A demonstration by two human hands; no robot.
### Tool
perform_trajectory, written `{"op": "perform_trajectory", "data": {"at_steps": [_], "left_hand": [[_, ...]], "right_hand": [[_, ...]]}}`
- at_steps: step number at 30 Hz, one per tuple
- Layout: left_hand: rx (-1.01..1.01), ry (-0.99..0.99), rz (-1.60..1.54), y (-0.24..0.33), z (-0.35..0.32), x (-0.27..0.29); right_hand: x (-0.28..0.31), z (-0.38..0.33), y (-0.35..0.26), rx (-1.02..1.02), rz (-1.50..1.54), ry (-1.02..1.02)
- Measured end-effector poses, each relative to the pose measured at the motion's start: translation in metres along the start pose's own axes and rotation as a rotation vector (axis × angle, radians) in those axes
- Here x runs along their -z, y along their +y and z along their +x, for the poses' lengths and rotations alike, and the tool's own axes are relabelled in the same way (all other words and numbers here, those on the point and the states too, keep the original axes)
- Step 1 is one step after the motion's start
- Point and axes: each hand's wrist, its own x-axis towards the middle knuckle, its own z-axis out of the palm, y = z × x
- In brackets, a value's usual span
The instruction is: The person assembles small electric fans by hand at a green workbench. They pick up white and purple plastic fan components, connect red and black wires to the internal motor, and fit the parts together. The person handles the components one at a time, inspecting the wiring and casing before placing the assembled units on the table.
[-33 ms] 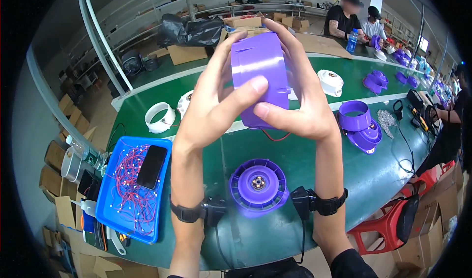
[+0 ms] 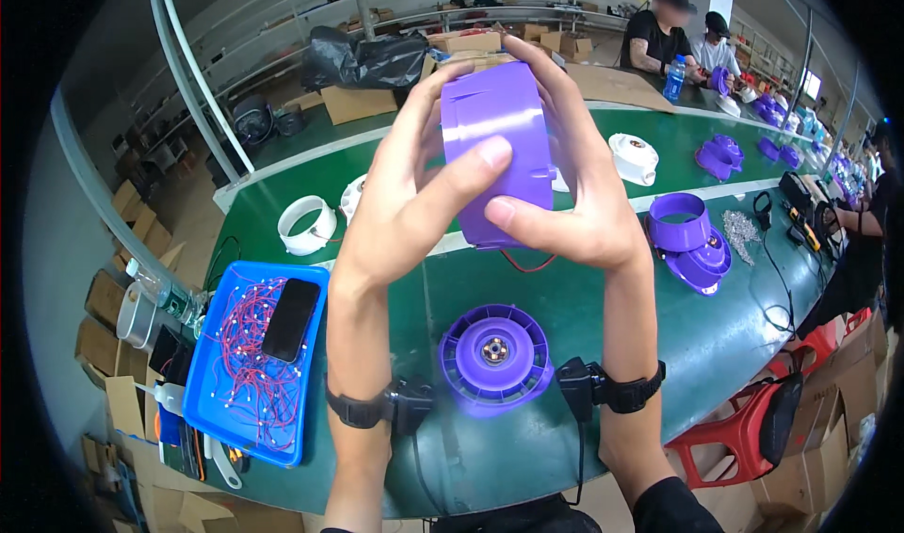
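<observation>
Raised over the bench, a purple plastic ring-shaped housing (image 2: 494, 109) sits between my two hands. My left hand (image 2: 405, 194) grips its left side, with the thumb pressed on the outer wall. My right hand (image 2: 589, 203) closes round the right side, thumb at the lower part of the wall. A red wire (image 2: 527, 266) hangs below the housing. On the bench between my forearms lies a round purple fan-like part (image 2: 471, 375) with slots round its rim and a metal centre. The inside of the held housing is hidden from view.
At the left lies a blue tray (image 2: 201, 411) with red wires (image 2: 250, 363) and a black phone (image 2: 292, 319). White rings (image 2: 299, 241) and purple housings (image 2: 680, 236) stand beyond my hands, near a pile of small metal pieces (image 2: 740, 236). Co-workers (image 2: 659, 39) sit far right.
My left thumb has slid slightly upward on the housing's wall. Otherwise the hands and the housing stay nearly still.
</observation>
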Motion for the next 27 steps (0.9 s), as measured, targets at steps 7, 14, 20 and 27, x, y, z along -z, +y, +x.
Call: {"op": "perform_trajectory", "data": {"at_steps": [7, 14, 20, 27], "left_hand": [[0.112, 0.068, -0.051, -0.003, 0.005, 0.007], [0.052, 0.015, 0.066, 0.009, -0.002, 0.003], [0.068, 0.116, 0.101, 0.003, 0.002, 0.007], [0.053, 0.054, 0.089, -0.001, -0.002, 0.011]], "right_hand": [[0.0, -0.001, -0.006, 0.1, -0.142, -0.047], [0.003, -0.001, -0.004, 0.042, -0.011, -0.068], [-0.001, -0.001, 0.0, 0.099, -0.086, -0.065], [0.001, -0.002, -0.003, 0.015, -0.003, -0.066]]}}
